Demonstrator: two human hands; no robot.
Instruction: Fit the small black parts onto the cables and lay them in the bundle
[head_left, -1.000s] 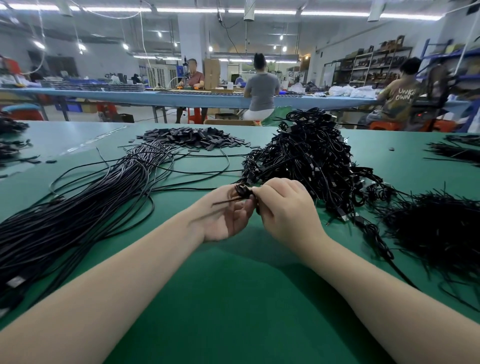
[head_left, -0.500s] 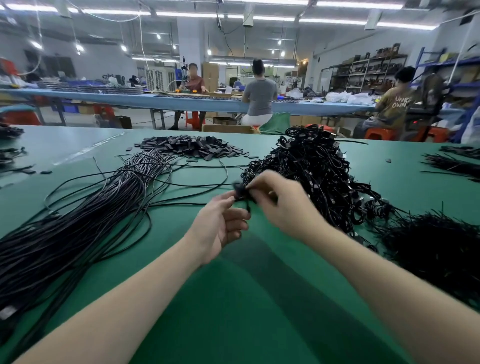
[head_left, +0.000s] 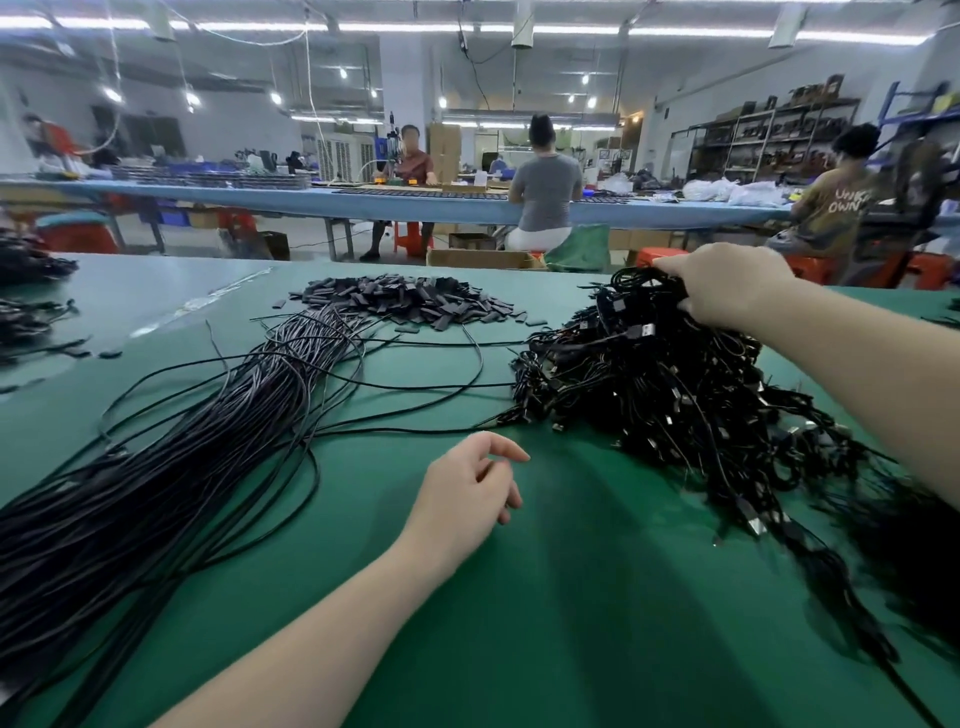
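Note:
My right hand (head_left: 727, 283) reaches out to the far top of the tangled bundle of finished black cables (head_left: 649, 384), its fingers curled round a cable there. Low over the green table (head_left: 571, 597) hovers my left hand (head_left: 467, 493), fingers relaxed and holding nothing. A long sheaf of loose black cables (head_left: 182, 467) runs from the near left towards the middle. At its far end lies a heap of small black parts (head_left: 405, 301).
Smaller dark cable piles (head_left: 31, 260) lie at the left edge, and a blurred black mass (head_left: 914, 545) lies at the right. Beyond the table's far edge, people (head_left: 545, 192) sit at a long blue bench (head_left: 311, 200). Cardboard boxes (head_left: 483, 257) stand on the floor between.
My hands have parted. The right hand carried the cable up and right onto the top of the bundle. The left hand let go and dropped to hover over the table.

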